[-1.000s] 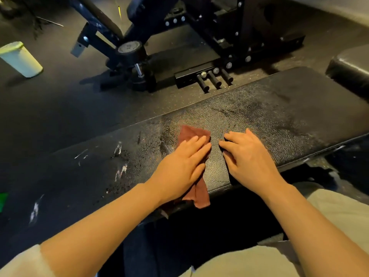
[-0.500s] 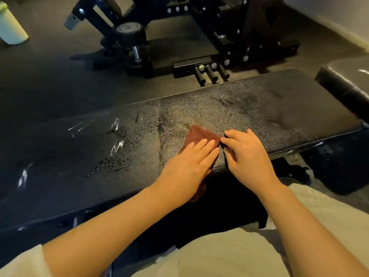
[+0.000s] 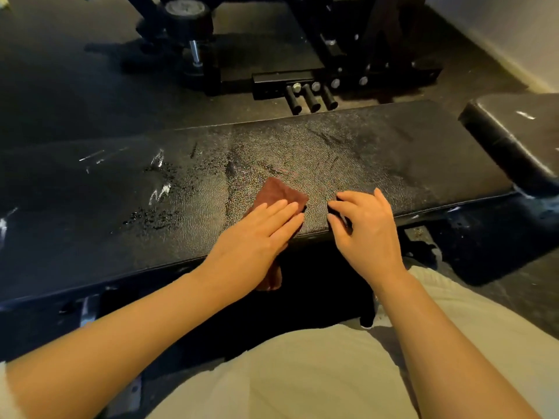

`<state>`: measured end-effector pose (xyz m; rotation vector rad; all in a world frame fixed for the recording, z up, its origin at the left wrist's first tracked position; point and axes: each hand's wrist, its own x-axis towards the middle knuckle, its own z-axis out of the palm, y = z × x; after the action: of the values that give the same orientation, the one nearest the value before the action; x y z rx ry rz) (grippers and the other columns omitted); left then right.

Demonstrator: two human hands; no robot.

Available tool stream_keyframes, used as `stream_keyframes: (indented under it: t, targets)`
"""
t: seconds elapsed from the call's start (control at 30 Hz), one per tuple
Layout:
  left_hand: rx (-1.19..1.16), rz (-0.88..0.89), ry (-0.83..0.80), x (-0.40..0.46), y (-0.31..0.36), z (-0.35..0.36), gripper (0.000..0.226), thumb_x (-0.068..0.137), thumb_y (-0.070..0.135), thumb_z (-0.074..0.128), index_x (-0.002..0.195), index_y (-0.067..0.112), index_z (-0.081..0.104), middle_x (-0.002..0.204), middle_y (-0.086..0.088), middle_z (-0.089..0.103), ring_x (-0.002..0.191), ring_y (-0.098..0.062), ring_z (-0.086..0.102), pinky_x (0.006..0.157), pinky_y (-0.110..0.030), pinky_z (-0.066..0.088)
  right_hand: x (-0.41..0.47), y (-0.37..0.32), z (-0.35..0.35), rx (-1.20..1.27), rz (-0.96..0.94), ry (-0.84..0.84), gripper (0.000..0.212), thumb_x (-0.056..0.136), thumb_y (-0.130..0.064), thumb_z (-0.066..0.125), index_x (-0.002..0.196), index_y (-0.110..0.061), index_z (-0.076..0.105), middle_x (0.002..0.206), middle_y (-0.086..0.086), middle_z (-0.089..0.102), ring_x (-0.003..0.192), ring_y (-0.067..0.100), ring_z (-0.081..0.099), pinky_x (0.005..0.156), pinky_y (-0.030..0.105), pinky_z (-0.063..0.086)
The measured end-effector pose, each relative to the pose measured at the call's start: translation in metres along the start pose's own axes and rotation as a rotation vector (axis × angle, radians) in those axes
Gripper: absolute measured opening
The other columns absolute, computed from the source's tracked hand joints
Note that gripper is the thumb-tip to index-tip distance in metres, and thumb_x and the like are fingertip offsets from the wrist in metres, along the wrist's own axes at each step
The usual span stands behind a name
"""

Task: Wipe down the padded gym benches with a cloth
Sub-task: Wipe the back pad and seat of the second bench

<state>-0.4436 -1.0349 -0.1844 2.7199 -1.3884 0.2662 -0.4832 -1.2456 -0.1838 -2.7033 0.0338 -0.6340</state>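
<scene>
Padded bench [image 3: 378, 152]: it is lying across the view, its black top showing wet droplets and white scuffs at the left.
Left hand [image 3: 257, 237]: it is pressing flat, fingers straight, on the brown cloth [image 3: 279, 192] at the near edge.
Right hand [image 3: 366, 225]: it is resting just beside, fingers loosely bent, holding nothing.
Second pad [image 3: 514, 137]: it is lying at far right.

Dark speckled rubber floor [image 3: 75, 95] stretching beyond the hands. Black steel gym machine frame [image 3: 302, 55] with three short pegs [image 3: 311, 99] standing past them. Pale wall base [image 3: 499, 40] running diagonally, far right. Dim, warm light throughout.
</scene>
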Motion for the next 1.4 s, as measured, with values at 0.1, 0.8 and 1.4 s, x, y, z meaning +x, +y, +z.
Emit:
stream_keyframes:
  t: [0.1, 0.8, 1.4]
  targets:
    - [0.038, -0.015, 0.031, 0.005, 0.007, 0.004, 0.051, 0.09, 0.016, 0.034, 0.137, 0.007, 0.053, 0.144, -0.011, 0.05, 0.133, -0.028, 0.047, 0.112, -0.042, 0.032, 0.0, 0.0, -0.002, -0.003, 0.056, 0.028, 0.019, 0.082, -0.02, 0.06, 0.094, -0.013, 0.073, 0.099, 0.002, 0.069, 0.096, 0.023, 0.064, 0.112, 0.054, 0.028]
    - [-0.085, -0.032, 0.066, -0.025, -0.003, -0.007, 0.057, 0.079, 0.008, 0.051, 0.135, 0.006, 0.055, 0.142, -0.011, 0.051, 0.133, -0.026, 0.047, 0.116, -0.034, 0.025, 0.015, -0.039, 0.003, 0.03, -0.125, -0.046, 0.039, 0.084, -0.017, 0.036, 0.101, -0.009, 0.07, 0.099, 0.003, 0.068, 0.096, 0.024, 0.062, 0.113, 0.054, 0.026]
    - [-0.191, -0.25, 0.051, -0.052, -0.058, -0.018, 0.054, 0.087, 0.011, 0.046, 0.141, 0.013, 0.05, 0.147, -0.004, 0.046, 0.137, -0.019, 0.038, 0.116, -0.035, 0.028, 0.06, -0.047, 0.034, 0.04, -0.173, -0.123, 0.049, 0.078, -0.016, 0.028, 0.096, -0.011, 0.074, 0.097, 0.001, 0.069, 0.094, 0.024, 0.064, 0.112, 0.054, 0.029]
